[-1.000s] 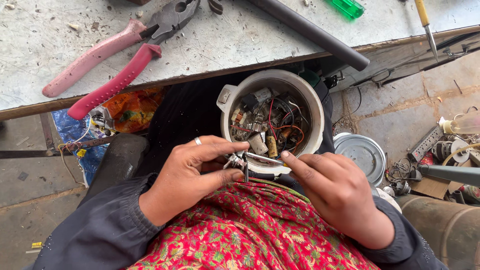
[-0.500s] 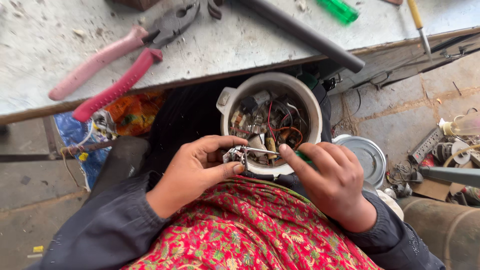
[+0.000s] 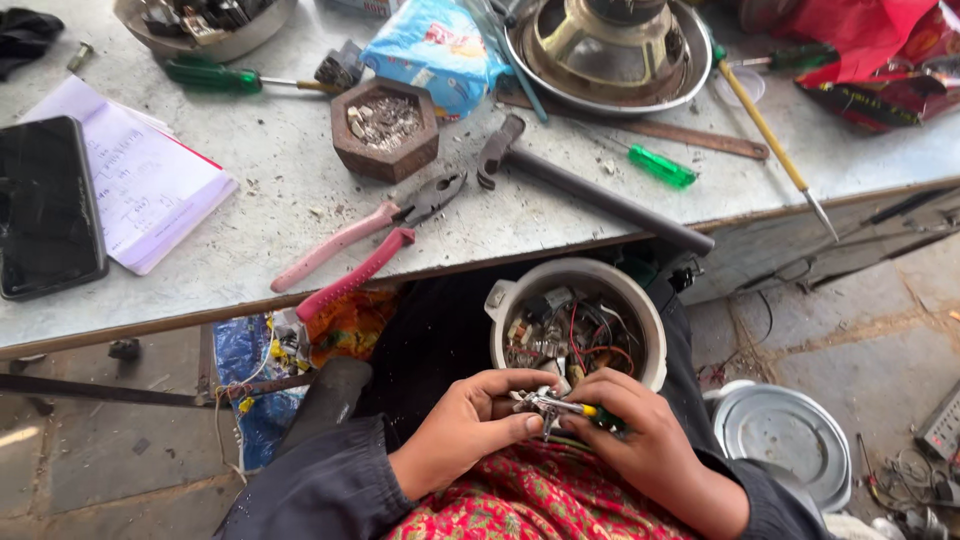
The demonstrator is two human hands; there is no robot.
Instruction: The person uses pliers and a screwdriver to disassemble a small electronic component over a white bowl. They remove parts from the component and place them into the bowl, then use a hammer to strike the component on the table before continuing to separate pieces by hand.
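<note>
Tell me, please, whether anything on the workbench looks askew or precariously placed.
Yes: the pink-handled pliers lie at the bench's front edge, one handle tip poking past it, and the yellow-handled screwdriver overhangs the edge at its tip. Both hands work below, clear of them.

1. Left hand (image 3: 470,430) bare, no glove, ring or watch visible.
2. Right hand (image 3: 650,450) bare too.
3. Dark grey long sleeves (image 3: 310,490) reach both wrists, loose and creased.
4. Red garment (image 3: 530,500) over the lap, green and yellow floral print.
</note>
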